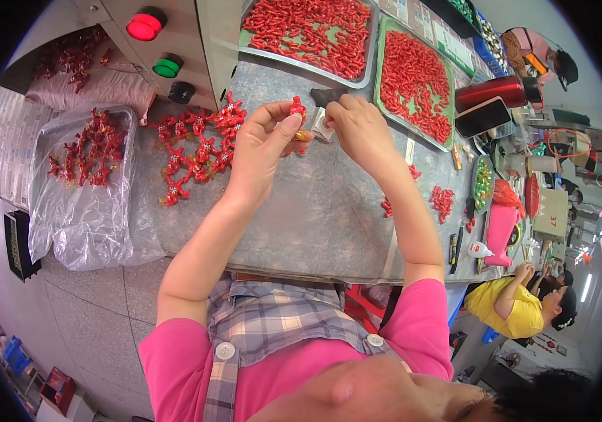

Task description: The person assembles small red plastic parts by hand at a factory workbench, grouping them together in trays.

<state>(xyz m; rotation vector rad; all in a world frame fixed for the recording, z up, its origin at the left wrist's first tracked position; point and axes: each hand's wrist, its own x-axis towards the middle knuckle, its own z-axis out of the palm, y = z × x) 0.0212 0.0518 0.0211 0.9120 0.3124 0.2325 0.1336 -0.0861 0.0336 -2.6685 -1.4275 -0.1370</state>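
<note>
Left of the green-lined tray (381,70), the left hand (262,137) pinches a small red figure (297,107), glossy and rounded, probably light, stiff and slightly slippery, best gripped by its sides. The right hand (361,126), nearer that tray, bunches its fingertips by a pale squarish block (322,129); whether they grip anything, I cannot tell. Farther left of the tray, knobbly red figures (199,151) lie on the mottled grey table (294,218).

Toward the right edge of my worktop (301,228), I see a cardboard box (548,202) with a two-digit number on its side. Near the far right corner, a blue crate (487,55) carries pale lettering. Along the far edge, light cartons (449,41) bear print too small for me to read.
</note>
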